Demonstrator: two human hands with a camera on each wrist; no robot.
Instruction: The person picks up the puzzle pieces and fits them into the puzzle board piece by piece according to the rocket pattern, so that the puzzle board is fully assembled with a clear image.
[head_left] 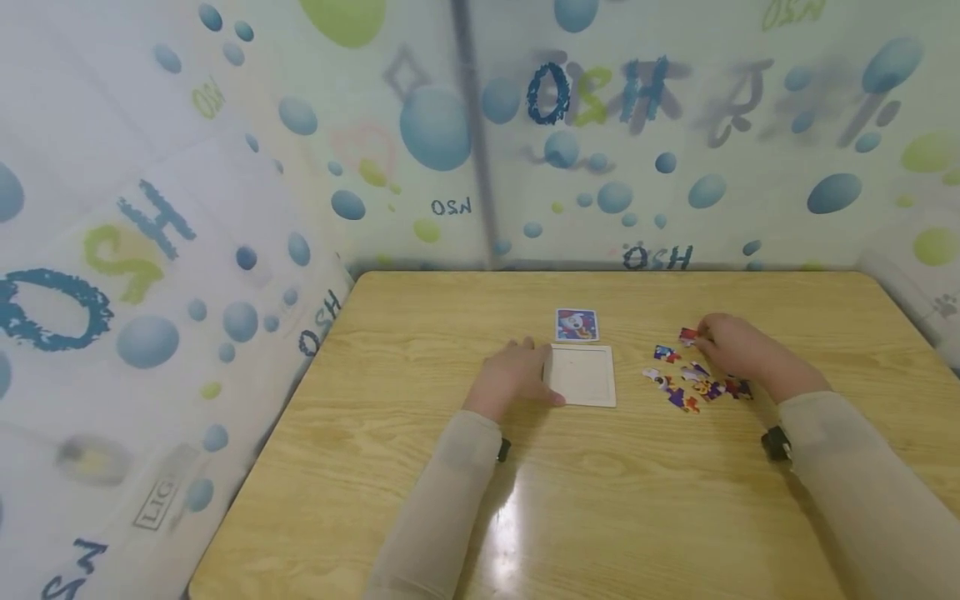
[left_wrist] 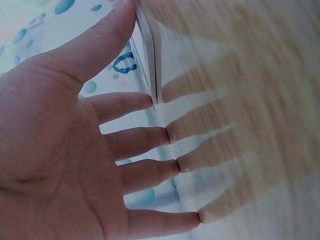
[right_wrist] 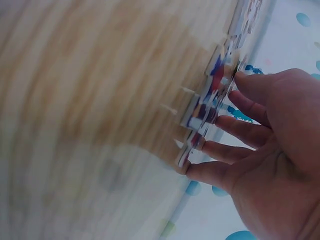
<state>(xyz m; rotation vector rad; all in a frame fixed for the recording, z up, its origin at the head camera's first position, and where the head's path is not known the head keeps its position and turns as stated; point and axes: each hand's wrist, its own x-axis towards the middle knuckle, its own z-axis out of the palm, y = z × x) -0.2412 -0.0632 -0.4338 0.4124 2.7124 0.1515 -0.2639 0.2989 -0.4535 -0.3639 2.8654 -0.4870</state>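
A square, pale puzzle board (head_left: pixel 580 377) with a raised border lies on the table, left of the loose pieces. My left hand (head_left: pixel 516 375) rests at its left side, thumb by the near corner and index finger along the edge. Those fingers stretch out straight, their tips on the tabletop in the left wrist view. To the right, my right hand (head_left: pixel 738 346) pinches a red puzzle piece (head_left: pixel 687 337) between thumb and fingertips, at the far side of the scattered pieces. Several colourful puzzle pieces (head_left: pixel 705 388) lie below that hand, some close together.
A small square picture card (head_left: pixel 577 325) of a white cartoon dog lies just beyond the board. The wooden table (head_left: pixel 420 333) reaches back to a curtain (head_left: pixel 615 150) printed with blue and green dots.
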